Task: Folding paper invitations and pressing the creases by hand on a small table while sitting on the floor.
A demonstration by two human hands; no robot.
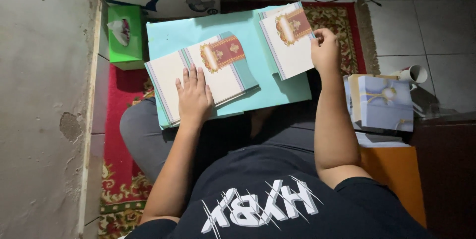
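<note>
Left hand (194,97) flat, fingers spread, pressing stack of white cards (198,78) beneath it. Right hand (325,50) pinches edge of single card (287,40), just left of fingers. Turquoise sheet (258,78) underneath both.

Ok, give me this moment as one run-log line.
left hand: flat on card stack | right hand: pinching single card by edge | base: turquoise sheet on lap | nearby: green tissue box

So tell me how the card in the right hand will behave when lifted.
The card, pinched at one edge by the right hand, looks flat and unsagging, so probably fairly stiff. It looks thin, likely light. Its smooth face may slide easily over the turquoise sheet.
</note>
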